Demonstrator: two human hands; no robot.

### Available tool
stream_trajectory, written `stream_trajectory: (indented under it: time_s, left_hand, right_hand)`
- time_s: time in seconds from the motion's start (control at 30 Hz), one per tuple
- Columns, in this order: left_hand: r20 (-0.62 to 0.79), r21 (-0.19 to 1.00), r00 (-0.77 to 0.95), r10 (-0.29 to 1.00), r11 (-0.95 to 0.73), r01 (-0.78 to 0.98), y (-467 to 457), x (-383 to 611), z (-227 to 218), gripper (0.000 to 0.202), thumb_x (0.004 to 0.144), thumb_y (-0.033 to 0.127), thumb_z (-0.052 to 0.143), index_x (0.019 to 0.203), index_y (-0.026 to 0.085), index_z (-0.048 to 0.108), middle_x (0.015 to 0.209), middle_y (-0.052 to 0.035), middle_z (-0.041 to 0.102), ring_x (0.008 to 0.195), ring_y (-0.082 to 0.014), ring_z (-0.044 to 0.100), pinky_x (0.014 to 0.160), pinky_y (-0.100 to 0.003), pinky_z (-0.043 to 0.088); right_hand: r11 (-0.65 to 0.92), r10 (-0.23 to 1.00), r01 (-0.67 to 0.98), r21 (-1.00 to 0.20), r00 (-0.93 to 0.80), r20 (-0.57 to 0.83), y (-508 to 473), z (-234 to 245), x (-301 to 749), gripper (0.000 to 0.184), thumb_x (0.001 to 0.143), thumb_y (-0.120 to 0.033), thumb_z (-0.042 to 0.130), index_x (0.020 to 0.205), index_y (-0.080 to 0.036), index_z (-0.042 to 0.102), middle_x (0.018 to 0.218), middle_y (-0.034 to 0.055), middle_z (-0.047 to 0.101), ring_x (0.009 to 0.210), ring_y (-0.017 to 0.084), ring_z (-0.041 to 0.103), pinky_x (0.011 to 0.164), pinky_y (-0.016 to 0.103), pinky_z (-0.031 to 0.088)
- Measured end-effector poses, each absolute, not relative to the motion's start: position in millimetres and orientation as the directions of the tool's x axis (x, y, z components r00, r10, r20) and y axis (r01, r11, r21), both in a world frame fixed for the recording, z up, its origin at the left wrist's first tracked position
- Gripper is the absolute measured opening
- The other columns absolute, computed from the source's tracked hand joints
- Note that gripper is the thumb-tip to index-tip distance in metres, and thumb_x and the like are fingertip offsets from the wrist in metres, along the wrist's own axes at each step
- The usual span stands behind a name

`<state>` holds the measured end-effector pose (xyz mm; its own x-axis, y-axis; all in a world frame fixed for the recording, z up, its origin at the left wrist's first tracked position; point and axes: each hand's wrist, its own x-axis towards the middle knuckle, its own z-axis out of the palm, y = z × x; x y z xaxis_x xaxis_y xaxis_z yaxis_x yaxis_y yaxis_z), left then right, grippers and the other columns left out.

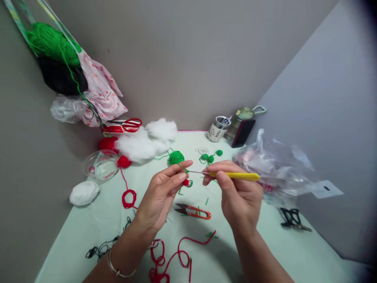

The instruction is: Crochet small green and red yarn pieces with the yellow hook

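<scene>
My right hand point(240, 192) grips a crochet hook point(235, 175) by its yellow handle, its thin metal shaft pointing left. Between thumb and fingers, my left hand point(163, 190) pinches green yarn point(184, 168) where the hook's tip meets it. A small green ball of yarn point(176, 157) lies just behind the left fingers. Below the fingertips a small red and green piece point(187, 182) shows, partly hidden by the hand. Orange-handled thread snips point(193, 211) rest on the table between my wrists.
Loose red yarn point(184, 251) curls at the front. White stuffing point(141, 145), a clear plastic bowl point(101, 165) and white yarn point(84, 193) are left. Small green pieces point(210, 158), a pen tin point(218, 129) and a phone point(244, 133) stand behind; a plastic bag point(277, 165) and black hair claw point(294, 219) are right.
</scene>
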<state>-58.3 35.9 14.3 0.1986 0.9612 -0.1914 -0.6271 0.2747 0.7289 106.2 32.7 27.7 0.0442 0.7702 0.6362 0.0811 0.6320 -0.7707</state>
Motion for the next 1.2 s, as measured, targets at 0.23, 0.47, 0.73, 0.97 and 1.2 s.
stream_trajectory:
  time_s: [0.23,0.47,0.73,0.97,1.2]
  left_hand:
    - [-0.092,0.801,0.103,0.99,0.135,-0.583,29.9,-51.1,15.2,0.043,0.078,0.026,0.088,0.121,0.027,0.082,0.079,0.0024,0.063,0.079,-0.0124,0.057,0.083,-0.025,0.048]
    - [-0.154,0.717,0.112,0.982,0.189,-0.671,23.8,-40.9,14.6,0.044,0.078,0.034,0.092,0.119,0.024,0.082,0.086,0.0009,0.068,0.076,-0.0094,0.056,0.077,-0.02,0.048]
    - [-0.196,0.594,0.3,0.934,0.356,-0.721,33.2,-52.7,15.9,0.031,0.077,0.019,0.088,0.107,0.016,0.085,0.087,-0.0004,0.065,0.057,-0.0017,0.033,0.06,-0.013,0.043]
    - [-0.155,0.695,0.277,0.948,0.304,-0.652,34.0,-59.5,16.1,0.031,0.075,0.024,0.09,0.106,0.02,0.087,0.081,-0.0005,0.063,0.069,-0.0073,0.049,0.064,-0.016,0.044]
    - [-0.057,0.805,0.2,0.978,0.163,-0.57,28.6,-47.0,15.6,0.034,0.082,0.026,0.086,0.115,0.03,0.084,0.086,0.0004,0.07,0.084,-0.0135,0.061,0.086,-0.026,0.048]
  right_hand:
    - [0.627,0.772,0.178,-0.758,-0.013,0.636,33.1,26.0,102.1,0.019,0.102,-0.018,0.062,0.105,-0.026,0.079,0.086,0.0018,0.072,0.072,0.014,0.068,0.065,0.029,0.058]
    - [0.753,0.439,0.622,-0.213,-0.235,0.867,25.1,7.2,89.4,0.037,0.101,-0.009,0.059,0.13,-0.027,0.073,0.111,0.0078,0.074,0.099,0.021,0.073,0.079,0.034,0.063]
    - [0.644,0.75,0.157,-0.748,0.062,0.659,33.6,22.0,98.6,0.023,0.103,-0.014,0.061,0.107,-0.027,0.079,0.091,0.001,0.075,0.076,0.014,0.069,0.073,0.032,0.058]
    - [0.441,0.897,-0.25,-0.862,0.094,0.432,40.4,28.8,109.6,0.017,0.1,-0.028,0.068,0.093,-0.022,0.083,0.084,0.0018,0.071,0.063,0.012,0.066,0.055,0.026,0.055]
    - [0.57,0.822,0.054,-0.82,-0.046,0.568,33.8,28.8,100.7,0.017,0.101,-0.02,0.066,0.105,-0.028,0.081,0.099,0.0018,0.081,0.095,0.017,0.074,0.082,0.031,0.061]
